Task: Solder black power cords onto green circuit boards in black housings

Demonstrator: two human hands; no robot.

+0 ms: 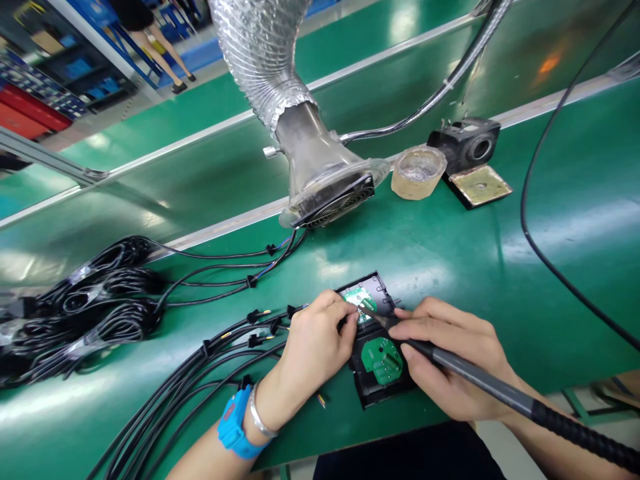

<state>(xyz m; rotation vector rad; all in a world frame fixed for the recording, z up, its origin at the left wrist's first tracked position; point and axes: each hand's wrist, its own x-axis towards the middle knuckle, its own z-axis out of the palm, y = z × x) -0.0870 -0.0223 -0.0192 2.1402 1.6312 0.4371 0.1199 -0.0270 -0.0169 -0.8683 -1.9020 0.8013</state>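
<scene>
Right hand (475, 343) grips the soldering iron (485, 385) over the black case (369, 393), left hand (317, 340) curled at its edge, hold unclear!

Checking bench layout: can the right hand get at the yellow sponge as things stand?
Likely yes, with a forward stretch: nothing visible blocks the way from the right hand to the yellow sponge.

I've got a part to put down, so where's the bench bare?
Bare green bench runs between the right hand, black stand and black cord; a smaller patch separates the fan hood from the open black case. Left of the left hand, black cables crowd it.
</scene>
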